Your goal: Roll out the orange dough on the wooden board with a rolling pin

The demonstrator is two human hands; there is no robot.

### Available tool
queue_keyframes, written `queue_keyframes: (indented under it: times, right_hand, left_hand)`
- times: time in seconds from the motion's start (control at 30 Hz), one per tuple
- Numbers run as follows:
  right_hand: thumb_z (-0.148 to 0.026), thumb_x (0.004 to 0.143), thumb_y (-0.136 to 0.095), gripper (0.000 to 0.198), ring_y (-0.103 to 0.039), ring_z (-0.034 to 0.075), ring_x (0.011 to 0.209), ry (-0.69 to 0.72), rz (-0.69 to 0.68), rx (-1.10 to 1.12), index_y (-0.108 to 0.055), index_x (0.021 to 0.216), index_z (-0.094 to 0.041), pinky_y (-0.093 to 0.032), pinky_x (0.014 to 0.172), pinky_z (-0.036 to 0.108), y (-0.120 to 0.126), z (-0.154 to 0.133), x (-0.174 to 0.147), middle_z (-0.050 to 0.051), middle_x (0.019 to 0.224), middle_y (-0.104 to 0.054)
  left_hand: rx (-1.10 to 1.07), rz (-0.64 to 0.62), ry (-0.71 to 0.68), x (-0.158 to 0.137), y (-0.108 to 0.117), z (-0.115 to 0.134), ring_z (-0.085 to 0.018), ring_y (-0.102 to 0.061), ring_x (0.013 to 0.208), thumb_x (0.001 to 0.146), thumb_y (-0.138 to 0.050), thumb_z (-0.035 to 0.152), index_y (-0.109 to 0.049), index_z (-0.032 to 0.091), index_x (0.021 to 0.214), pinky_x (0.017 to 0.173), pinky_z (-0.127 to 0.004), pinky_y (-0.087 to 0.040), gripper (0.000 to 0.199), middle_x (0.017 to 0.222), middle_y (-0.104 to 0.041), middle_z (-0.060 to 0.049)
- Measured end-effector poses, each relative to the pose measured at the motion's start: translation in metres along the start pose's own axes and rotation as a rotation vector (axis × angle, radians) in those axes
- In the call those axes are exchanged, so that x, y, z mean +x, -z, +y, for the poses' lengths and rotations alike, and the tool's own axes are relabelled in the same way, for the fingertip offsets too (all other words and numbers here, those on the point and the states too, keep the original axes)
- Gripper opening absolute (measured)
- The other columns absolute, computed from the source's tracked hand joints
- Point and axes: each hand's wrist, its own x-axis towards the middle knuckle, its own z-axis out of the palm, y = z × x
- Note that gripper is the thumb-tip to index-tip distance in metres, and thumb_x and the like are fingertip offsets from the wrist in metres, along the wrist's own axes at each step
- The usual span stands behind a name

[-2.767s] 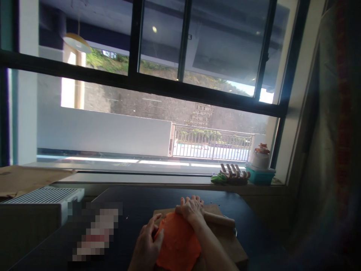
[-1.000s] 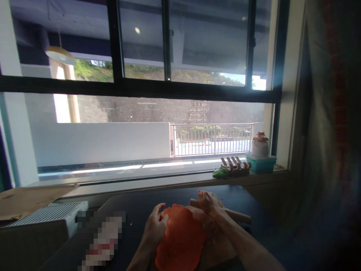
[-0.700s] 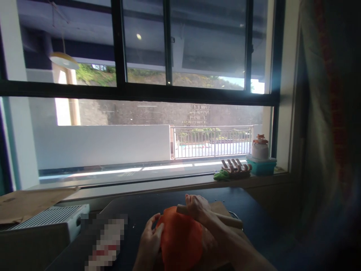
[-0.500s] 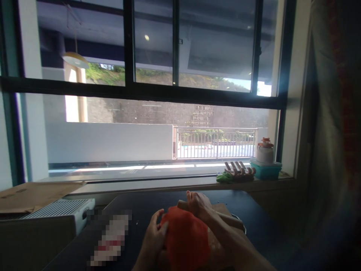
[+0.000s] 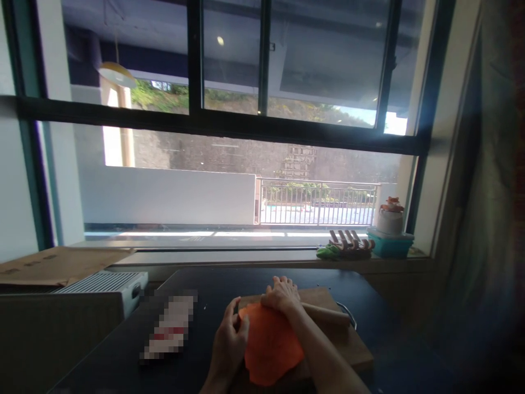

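A flat orange sheet (image 5: 273, 345), which looks like rolled dough, lies on a wooden board (image 5: 356, 353). My left hand (image 5: 232, 334) is beside the sheet's left edge, thumb and fingers apart, the thumb by the rim. Over the far edge of the sheet my right hand (image 5: 283, 295) rests palm down, fingers stretched forward and slightly spread. A pale wooden rolling pin (image 5: 328, 314) runs out to the right from behind that hand. Its left end is hidden, and whether the palm presses on it is unclear.
The board has a metal handle (image 5: 348, 314) at its right. A blurred-out packet (image 5: 170, 328) lies on the dark table (image 5: 221, 282). On the sill are a clip-like rack (image 5: 348, 246) and a teal box (image 5: 391, 243). Brown cardboard (image 5: 61, 265) sits at the left.
The orange sheet, which was bunched up and covering part of the board, now lies flatter. My right hand has loosened from its closed hold on the rolling pin. The view has tilted slightly.
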Motion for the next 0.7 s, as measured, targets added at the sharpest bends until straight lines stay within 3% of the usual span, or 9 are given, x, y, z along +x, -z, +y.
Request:
queue_keyframes:
  times: [0.1, 0.23, 0.53, 0.7]
  right_hand:
    - [-0.039, 0.093, -0.030, 0.044, -0.049, 0.030, 0.116, 0.051, -0.029, -0.031, -0.065, 0.109, -0.019, -0.035, 0.096, 0.046, -0.001, -0.003, -0.018, 0.013, 0.120, -0.059]
    - [-0.038, 0.094, -0.026, 0.046, -0.045, 0.029, 0.119, 0.148, 0.077, -0.055, -0.069, 0.100, -0.022, -0.033, 0.098, 0.046, -0.003, -0.008, -0.044, 0.011, 0.119, -0.060]
    - [-0.041, 0.093, -0.028, 0.048, -0.049, 0.030, 0.116, 0.019, -0.016, -0.090, -0.070, 0.104, -0.020, -0.034, 0.096, 0.048, 0.004, -0.007, -0.012, 0.013, 0.118, -0.062]
    - [-0.038, 0.094, -0.028, 0.047, -0.049, 0.030, 0.116, 0.057, 0.059, -0.079, -0.071, 0.099, -0.021, -0.032, 0.097, 0.047, 0.000, -0.012, -0.033, 0.013, 0.116, -0.064]
  left_hand:
    - [0.027, 0.031, -0.028, -0.003, 0.002, 0.001, -0.020, -0.068, 0.063, 0.077, -0.047, 0.033, -0.054, 0.016, 0.119, 0.059, -0.030, -0.052, 0.046, 0.066, -0.067, 0.000]
    - [0.054, 0.052, -0.017, -0.004, 0.002, 0.002, -0.021, -0.068, 0.068, 0.075, -0.050, 0.031, -0.060, 0.018, 0.111, 0.061, -0.030, -0.053, 0.040, 0.070, -0.068, -0.002]
    - [0.067, 0.062, -0.041, -0.004, 0.002, -0.001, -0.020, -0.066, 0.065, 0.073, -0.051, 0.029, -0.062, 0.019, 0.109, 0.060, -0.029, -0.052, 0.038, 0.069, -0.067, -0.001]
    - [0.046, 0.082, -0.054, -0.003, 0.002, -0.001, -0.021, -0.066, 0.066, 0.073, -0.051, 0.031, -0.063, 0.020, 0.105, 0.059, -0.030, -0.053, 0.036, 0.072, -0.068, -0.002]
